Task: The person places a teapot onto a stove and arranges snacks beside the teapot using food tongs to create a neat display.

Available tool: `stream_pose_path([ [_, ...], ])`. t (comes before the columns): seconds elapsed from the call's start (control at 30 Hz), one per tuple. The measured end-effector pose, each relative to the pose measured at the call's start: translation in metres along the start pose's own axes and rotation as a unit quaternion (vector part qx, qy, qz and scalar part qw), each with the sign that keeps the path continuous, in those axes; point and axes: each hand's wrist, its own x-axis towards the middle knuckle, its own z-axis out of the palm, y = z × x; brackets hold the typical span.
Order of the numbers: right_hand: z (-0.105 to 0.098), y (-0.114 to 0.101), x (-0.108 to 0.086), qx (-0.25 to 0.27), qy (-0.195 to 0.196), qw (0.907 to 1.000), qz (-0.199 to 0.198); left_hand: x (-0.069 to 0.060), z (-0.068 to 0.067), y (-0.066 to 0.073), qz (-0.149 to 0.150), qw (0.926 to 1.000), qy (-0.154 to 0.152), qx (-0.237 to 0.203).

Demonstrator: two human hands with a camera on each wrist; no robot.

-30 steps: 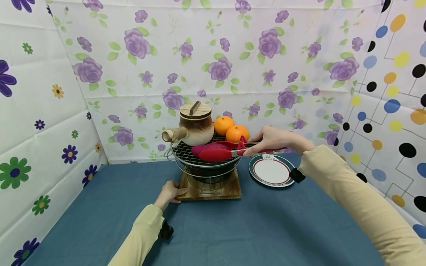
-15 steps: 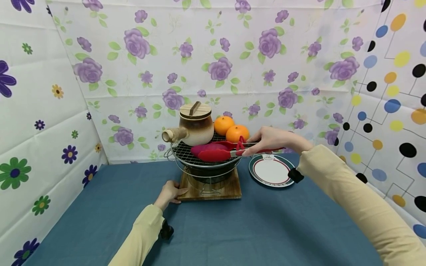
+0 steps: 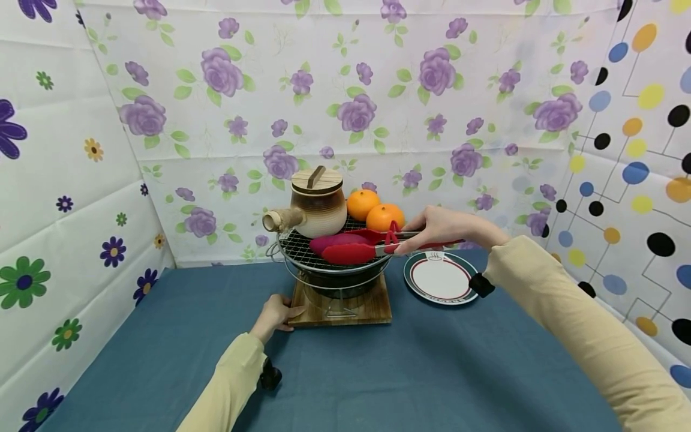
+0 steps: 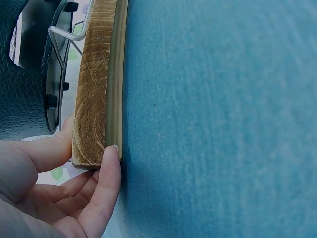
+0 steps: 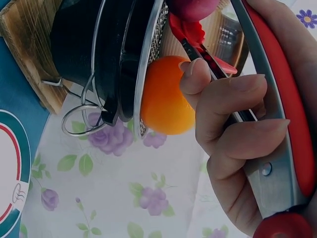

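Note:
My right hand [image 3: 445,227] grips a pair of red-tipped metal tongs [image 3: 349,254] over the wire mesh of a small round tabletop grill [image 3: 297,252]. Between the tongs' heads lies a purple sweet potato [image 3: 320,244], partly hidden by the near head. In the right wrist view, curled fingers [image 5: 242,106] wrap the tongs' arm. My left hand [image 3: 274,314] pinches the front left corner of the wooden board [image 3: 372,309] under the grill. The left wrist view shows the thumb on the board's top [image 4: 91,109] and a fingertip at its underside.
A lidded clay pot [image 3: 321,210] with a side handle [image 3: 281,219] stands on the mesh, with two oranges [image 3: 385,217] beside it. To the grill's right, a green-rimmed white plate [image 3: 439,279] lies on the blue tablecloth [image 3: 410,372]. Patterned cloth walls [image 3: 356,114] enclose the table.

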Motion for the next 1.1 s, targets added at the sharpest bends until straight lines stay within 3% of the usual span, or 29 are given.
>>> stream_pose_path([
  [0.67, -0.0019, 0.0041, -0.0040, 0.011, 0.036, 0.9993, 0.004, 0.0018, -0.0004, -0.0014, 0.004, 1.0000, 0.001, 0.009],
  [1.1, -0.0029, 0.0069, -0.0032, 0.012, 0.035, 0.9993, 0.011, 0.0009, 0.0009, 0.0006, -0.003, 1.0000, -0.002, 0.008],
])
